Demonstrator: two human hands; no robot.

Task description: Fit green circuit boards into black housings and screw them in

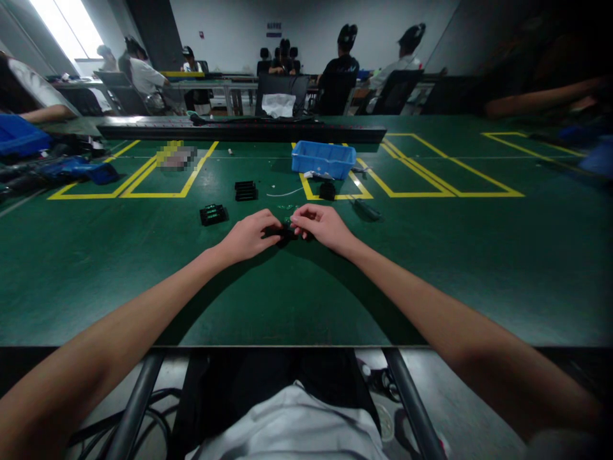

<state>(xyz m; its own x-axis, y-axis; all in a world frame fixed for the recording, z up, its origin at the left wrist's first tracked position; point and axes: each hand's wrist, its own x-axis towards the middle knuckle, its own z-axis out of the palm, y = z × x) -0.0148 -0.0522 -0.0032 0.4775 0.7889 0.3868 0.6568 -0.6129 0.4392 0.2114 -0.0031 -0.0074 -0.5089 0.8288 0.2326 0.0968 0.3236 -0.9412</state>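
Observation:
My left hand is closed on the edge of a small black slotted part, which is partly hidden by the fingers. My right hand pinches a small green piece just above that part. A few more shiny green pieces lie on the table beyond the fingertips. To the left sits a black slotted holder with green strips in it. Behind it is another black slotted holder, with no green visible in its slots.
Farther back on the green table stand a blue bin and a small black block. A clear bag-like item lies to the right. A long black rail crosses the back. Other people sit beyond and at both sides.

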